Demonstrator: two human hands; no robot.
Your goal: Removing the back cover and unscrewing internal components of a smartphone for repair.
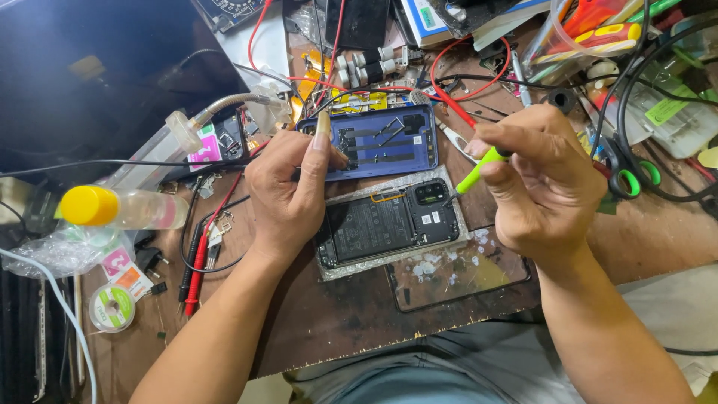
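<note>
Head view looks down on a cluttered brown wooden workbench (336, 329), where an opened black smartphone with its back removed (389, 222) lies flat near the middle, battery and camera module exposed. At its 12 o'clock lies its detached blue plastic back cover (381, 142), inner side up. The left hand (288, 196) rests at the phone's 9 o'clock edge, fingers curled and pressed on that end, the thumb raised toward the cover. The right hand (542, 176), at the phone's 3 o'clock, pinches a slim lime-green-handled screwdriver (479, 168) between thumb and fingertips, its tip aimed at the camera end. The phone looks light, stiff and thin, but fragile with its boards bare; it is probably safest gripped by its long side edges, away from the battery and camera
</note>
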